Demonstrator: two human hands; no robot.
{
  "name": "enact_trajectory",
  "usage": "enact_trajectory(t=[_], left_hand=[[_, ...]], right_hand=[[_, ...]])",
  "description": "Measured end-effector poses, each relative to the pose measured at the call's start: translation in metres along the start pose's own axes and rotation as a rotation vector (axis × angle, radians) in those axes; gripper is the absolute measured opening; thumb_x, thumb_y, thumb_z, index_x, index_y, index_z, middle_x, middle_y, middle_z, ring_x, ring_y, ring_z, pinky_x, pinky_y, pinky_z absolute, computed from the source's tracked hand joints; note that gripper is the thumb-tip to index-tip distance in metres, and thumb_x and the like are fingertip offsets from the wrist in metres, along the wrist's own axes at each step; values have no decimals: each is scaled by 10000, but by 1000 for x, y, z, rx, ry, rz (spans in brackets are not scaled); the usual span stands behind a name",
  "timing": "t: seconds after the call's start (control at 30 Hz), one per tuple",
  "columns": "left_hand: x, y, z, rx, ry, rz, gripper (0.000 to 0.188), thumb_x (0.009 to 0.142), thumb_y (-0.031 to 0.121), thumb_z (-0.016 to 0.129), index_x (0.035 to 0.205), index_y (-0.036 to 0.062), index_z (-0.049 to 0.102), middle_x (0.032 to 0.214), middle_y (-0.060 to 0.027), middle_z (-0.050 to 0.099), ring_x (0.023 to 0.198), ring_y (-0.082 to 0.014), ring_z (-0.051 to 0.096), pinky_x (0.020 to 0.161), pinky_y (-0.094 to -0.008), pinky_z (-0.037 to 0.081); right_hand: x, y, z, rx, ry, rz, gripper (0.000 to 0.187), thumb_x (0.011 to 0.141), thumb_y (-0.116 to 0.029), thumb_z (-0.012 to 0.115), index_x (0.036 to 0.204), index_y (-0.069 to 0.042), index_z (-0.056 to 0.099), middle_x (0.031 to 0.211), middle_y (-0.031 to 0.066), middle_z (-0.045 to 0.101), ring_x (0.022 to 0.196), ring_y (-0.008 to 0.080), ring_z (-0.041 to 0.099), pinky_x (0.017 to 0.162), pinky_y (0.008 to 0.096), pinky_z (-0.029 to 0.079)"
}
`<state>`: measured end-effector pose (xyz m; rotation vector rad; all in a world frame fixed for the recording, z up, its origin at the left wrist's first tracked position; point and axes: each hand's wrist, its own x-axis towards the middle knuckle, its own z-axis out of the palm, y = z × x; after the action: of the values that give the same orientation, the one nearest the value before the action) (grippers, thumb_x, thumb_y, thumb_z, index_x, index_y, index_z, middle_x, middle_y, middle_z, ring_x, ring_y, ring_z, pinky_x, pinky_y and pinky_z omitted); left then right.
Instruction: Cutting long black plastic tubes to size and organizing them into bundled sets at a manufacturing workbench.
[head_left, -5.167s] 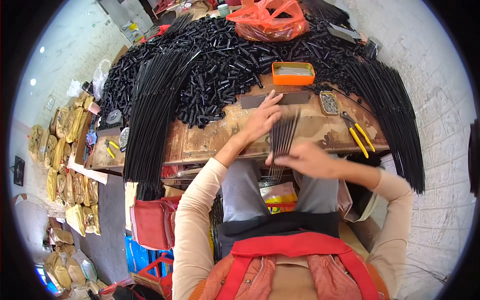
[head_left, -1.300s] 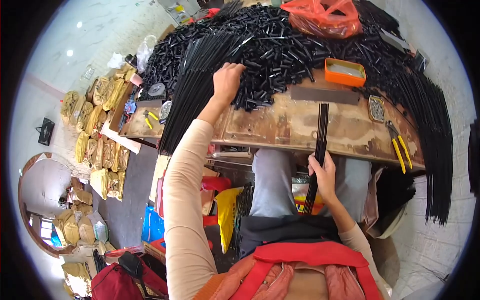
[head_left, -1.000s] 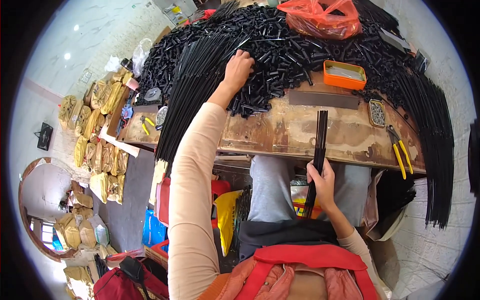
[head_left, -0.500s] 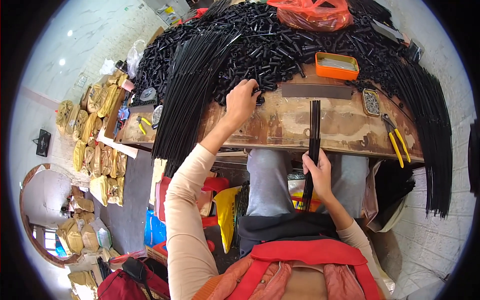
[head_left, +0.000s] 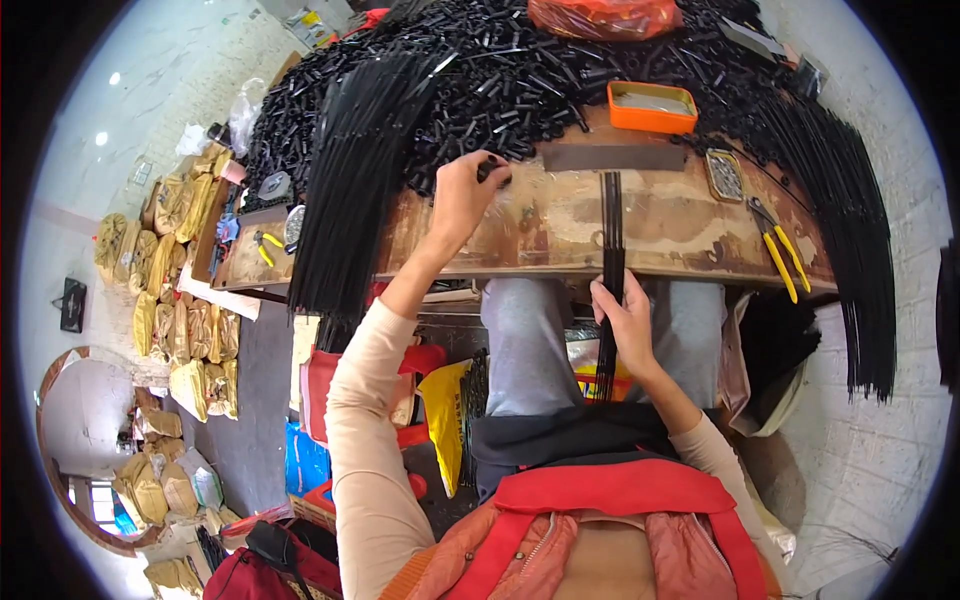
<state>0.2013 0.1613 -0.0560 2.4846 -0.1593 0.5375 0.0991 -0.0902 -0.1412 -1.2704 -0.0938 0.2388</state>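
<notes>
My left hand (head_left: 463, 198) is curled above the front of the worktable, its fingers closed on a small black tubular piece (head_left: 488, 168); part of it is hidden by the fingers. Behind it spreads a large heap of similar black pieces (head_left: 520, 100). Over my lap, at the table's front edge, my right hand (head_left: 628, 318) grips a narrow bundle of thin black rods (head_left: 613, 230). The bundle stands nearly upright in the picture, its far end over the tabletop. A thick sheaf of black rods (head_left: 350, 190) lies left of my left hand, hanging over the edge.
On the wooden table (head_left: 560, 245) lie a dark flat strip (head_left: 612, 157), an orange box (head_left: 652, 107), a small tin of metal bits (head_left: 724, 175) and yellow-handled pliers (head_left: 778, 250). Another rod sheaf (head_left: 860, 240) droops at the right. Wrapped yellow-brown bundles (head_left: 185, 270) are stacked at the left.
My left hand has drawn back slightly from the heap, lifting the small black piece. My right hand still holds the rod bundle. The whole view has shifted a little.
</notes>
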Motion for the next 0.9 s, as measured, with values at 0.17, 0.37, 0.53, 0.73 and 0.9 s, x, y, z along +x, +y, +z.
enact_trajectory(t=[0.17,0.37,0.53,0.73,0.9], left_hand=[[-39,19,25,-135,-319,-133,192,821,142,738,983,41,712,712,-69,698,573,-72,582,552,-266,460],[-12,55,29,-748,-449,-248,214,933,177,627,1025,-4,693,884,-38,696,828,-96,618,731,-236,493],[-21,140,10,-1125,-607,-230,247,968,218,577,1034,5,683,1005,-59,692,913,-125,628,848,-253,504],[-101,232,-90,-972,-402,369,180,850,122,674,943,-29,700,849,-73,688,799,-155,637,740,-278,501],[-146,112,-59,-992,368,-364,212,975,172,557,943,-23,636,799,-52,640,709,-117,609,682,-272,493]], right_hand=[[-3,-3,4,-29,-6,7,91,939,-126,601,927,-63,536,679,-34,479,601,45,450,566,203,352],[-17,-8,5,6,-185,-6,253,993,-218,514,1083,15,554,820,45,578,734,105,547,682,242,442],[-18,-1,-10,379,-230,98,533,1019,-434,367,1137,49,560,939,102,634,813,162,612,745,282,495],[-72,-15,-2,142,-164,159,234,929,-205,640,1043,-1,620,872,64,644,766,123,632,677,248,507],[-82,-13,8,83,-149,176,152,928,-107,631,1035,0,617,791,61,649,709,128,630,679,266,518]])
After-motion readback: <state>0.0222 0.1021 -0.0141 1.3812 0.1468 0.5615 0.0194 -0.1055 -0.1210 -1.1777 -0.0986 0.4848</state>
